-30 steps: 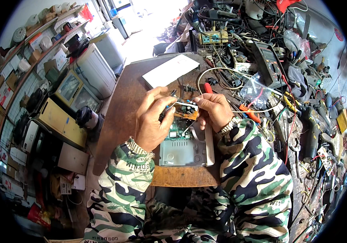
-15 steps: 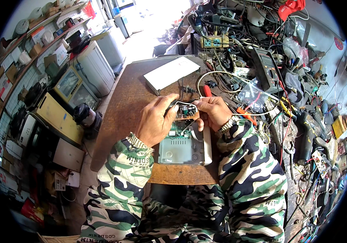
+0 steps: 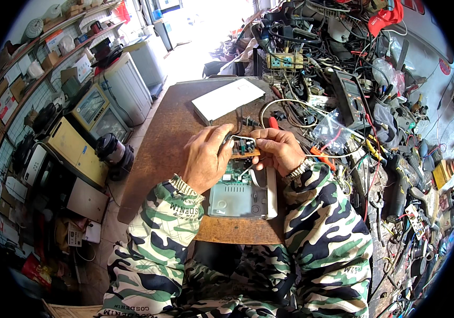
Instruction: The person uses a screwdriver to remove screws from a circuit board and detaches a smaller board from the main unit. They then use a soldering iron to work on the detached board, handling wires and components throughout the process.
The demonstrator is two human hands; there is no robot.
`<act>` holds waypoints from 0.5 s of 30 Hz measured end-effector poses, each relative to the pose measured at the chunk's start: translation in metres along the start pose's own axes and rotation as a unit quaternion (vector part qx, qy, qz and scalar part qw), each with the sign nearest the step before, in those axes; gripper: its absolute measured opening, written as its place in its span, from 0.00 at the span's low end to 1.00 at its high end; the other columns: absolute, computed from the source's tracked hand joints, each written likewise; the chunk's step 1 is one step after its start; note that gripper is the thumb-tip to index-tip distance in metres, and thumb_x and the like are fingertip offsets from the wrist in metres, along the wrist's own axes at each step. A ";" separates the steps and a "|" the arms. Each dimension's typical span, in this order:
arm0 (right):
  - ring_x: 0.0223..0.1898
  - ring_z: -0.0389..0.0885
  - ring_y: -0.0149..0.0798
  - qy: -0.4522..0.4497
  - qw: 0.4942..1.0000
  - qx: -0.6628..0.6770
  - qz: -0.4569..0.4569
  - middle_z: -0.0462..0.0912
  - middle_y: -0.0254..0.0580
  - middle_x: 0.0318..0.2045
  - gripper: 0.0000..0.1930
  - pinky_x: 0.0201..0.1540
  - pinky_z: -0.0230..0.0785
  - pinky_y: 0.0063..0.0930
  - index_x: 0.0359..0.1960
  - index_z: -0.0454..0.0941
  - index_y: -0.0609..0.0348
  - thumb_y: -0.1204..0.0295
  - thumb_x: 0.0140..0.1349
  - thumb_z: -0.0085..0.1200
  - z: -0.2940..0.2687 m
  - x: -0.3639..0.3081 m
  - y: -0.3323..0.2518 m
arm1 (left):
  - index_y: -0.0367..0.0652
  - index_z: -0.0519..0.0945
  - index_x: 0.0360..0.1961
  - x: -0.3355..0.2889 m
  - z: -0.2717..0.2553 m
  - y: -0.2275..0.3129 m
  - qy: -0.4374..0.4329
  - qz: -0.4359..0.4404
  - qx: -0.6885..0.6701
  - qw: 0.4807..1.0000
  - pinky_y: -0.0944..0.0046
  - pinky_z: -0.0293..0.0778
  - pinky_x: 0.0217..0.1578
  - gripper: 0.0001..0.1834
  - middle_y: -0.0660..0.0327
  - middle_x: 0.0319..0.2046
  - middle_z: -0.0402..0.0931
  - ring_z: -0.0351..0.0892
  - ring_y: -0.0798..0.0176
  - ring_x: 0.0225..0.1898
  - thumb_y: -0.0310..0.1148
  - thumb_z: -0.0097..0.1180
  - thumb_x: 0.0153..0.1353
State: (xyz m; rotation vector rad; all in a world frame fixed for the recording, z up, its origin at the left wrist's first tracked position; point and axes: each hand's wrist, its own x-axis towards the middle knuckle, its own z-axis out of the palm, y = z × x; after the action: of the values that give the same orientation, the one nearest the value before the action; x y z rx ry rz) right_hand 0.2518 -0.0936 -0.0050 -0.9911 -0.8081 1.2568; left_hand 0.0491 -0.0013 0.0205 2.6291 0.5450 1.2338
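Observation:
A small circuit board [image 3: 245,148] with an orange-brown edge and dark components is held up over an open device casing [image 3: 237,202]. My left hand [image 3: 205,156] is closed on its left side, thumb along the edge. At the right end, my right hand [image 3: 279,148] pinches the board between thumb and fingers, by a white wire [image 3: 245,138] that loops over the top. Beneath, a green circuit board [image 3: 233,175] lies inside the casing, partly covered by my hands. A pale flat ribbon [image 3: 255,177] runs at the casing's right side.
A white metal cover [image 3: 228,100] lies farther back on the wooden table [image 3: 158,159]. To the right are a multimeter [image 3: 349,98], red-handled tools [image 3: 322,157], tangled cables and loose parts. Appliances and a wet-dry vacuum-like canister [image 3: 113,150] stand on the floor at left.
The held board has tilted a little, and my right fingers have shifted slightly at its right end. The whole view has moved slightly; both hands keep their hold.

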 end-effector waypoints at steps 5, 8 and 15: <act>0.29 0.85 0.36 -0.003 1.000 0.011 -0.008 0.83 0.44 0.35 0.14 0.29 0.82 0.29 0.55 0.77 0.69 0.77 0.70 0.51 0.002 0.002 0.002 | 0.36 0.80 0.56 -0.002 -0.002 -0.002 0.001 0.001 0.005 1.000 0.52 0.80 0.43 0.17 0.45 0.45 0.83 0.85 0.44 0.44 0.26 0.60 0.65; 0.29 0.85 0.36 -0.003 1.000 0.012 -0.016 0.84 0.45 0.35 0.15 0.29 0.82 0.29 0.56 0.76 0.69 0.77 0.70 0.51 -0.002 -0.001 0.000 | 0.36 0.80 0.56 0.001 0.000 0.000 -0.003 0.001 -0.002 1.000 0.52 0.80 0.44 0.18 0.45 0.45 0.82 0.85 0.44 0.44 0.25 0.60 0.65; 0.28 0.85 0.37 0.003 0.999 0.021 -0.039 0.84 0.46 0.35 0.17 0.29 0.82 0.30 0.58 0.75 0.71 0.76 0.69 0.54 -0.002 0.001 0.004 | 0.36 0.78 0.57 -0.001 0.000 0.000 -0.018 -0.015 -0.016 1.000 0.51 0.80 0.46 0.18 0.44 0.47 0.82 0.85 0.42 0.46 0.25 0.59 0.66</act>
State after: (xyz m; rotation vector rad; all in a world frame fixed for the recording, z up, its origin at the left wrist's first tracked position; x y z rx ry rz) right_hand 0.2527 -0.0932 -0.0093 -0.9206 -0.8058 1.1993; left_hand 0.0491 -0.0014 0.0196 2.6028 0.5513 1.1748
